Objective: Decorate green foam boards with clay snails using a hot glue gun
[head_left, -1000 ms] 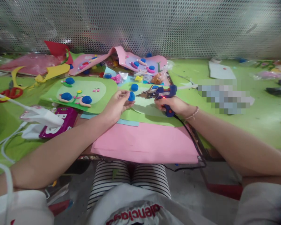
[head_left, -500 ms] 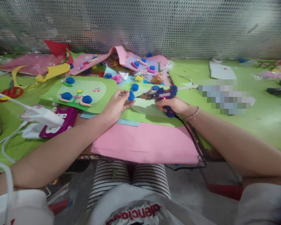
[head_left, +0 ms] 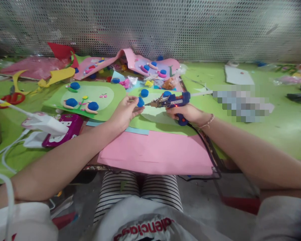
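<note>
My left hand (head_left: 126, 112) pinches a small blue clay-like ball (head_left: 140, 102) between thumb and fingers. Wrapped around the handle of a blue glue gun (head_left: 174, 100) is my right hand (head_left: 187, 113); a small red light glows on the gun. The gun's nozzle points left, its tip close to or touching the ball. Two more blue balls, one (head_left: 144, 93) near the nozzle and one (head_left: 167, 94) partly hidden behind the gun, lie on a green sheet (head_left: 160, 117). To the left, a green sheet (head_left: 52, 102) bears several blue-backed snail figures and a yellow flower.
Pink sheets (head_left: 155, 152) lie at the table's front edge. A purple power strip (head_left: 72, 125) with white plugs, and red-handled scissors (head_left: 15, 98), are on the left. Pink decorated sheets (head_left: 137, 63) stand at the back before a perforated metal panel (head_left: 150, 26). The gun's black cord (head_left: 208, 147) hangs right.
Almost nothing differs. The nozzle tip appears slightly closer to the blue ball, and both hands keep their hold.
</note>
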The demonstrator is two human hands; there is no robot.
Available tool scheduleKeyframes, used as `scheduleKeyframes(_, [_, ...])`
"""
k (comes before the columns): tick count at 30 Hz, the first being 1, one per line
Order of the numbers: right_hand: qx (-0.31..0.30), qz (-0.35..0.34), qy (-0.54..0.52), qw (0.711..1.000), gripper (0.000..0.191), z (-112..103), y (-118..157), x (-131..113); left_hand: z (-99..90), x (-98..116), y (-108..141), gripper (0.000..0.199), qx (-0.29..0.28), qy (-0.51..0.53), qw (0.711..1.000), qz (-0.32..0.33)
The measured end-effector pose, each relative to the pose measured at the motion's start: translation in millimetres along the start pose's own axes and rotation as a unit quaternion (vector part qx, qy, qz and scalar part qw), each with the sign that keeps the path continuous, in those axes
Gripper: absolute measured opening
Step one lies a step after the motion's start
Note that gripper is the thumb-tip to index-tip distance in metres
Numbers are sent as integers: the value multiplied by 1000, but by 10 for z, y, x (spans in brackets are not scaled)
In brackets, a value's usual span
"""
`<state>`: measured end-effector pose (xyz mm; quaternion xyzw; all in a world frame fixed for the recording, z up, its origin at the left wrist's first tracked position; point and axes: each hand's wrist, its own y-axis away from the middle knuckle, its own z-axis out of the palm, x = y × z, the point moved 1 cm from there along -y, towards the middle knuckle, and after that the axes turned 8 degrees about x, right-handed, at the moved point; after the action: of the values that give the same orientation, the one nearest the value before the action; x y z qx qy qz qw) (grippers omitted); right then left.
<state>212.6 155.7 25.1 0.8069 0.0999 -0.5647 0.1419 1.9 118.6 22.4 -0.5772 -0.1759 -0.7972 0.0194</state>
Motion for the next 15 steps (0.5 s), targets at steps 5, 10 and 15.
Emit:
scheduleKeyframes(5, [-8, -1, -3, 1000, 25, -7, -4, 16, 2, 3, 7, 7, -2, -11, 1000, 5])
scheduleKeyframes(10, [-23, -13, -10, 1000, 28, -11, -13, 38, 0, -2, 12, 8, -3, -20, 1000, 8])
scheduleKeyframes(15, [-36, -24, -30, 999, 29, -22, -17, 61, 0, -1, 7, 10, -6, -22, 1000, 11])
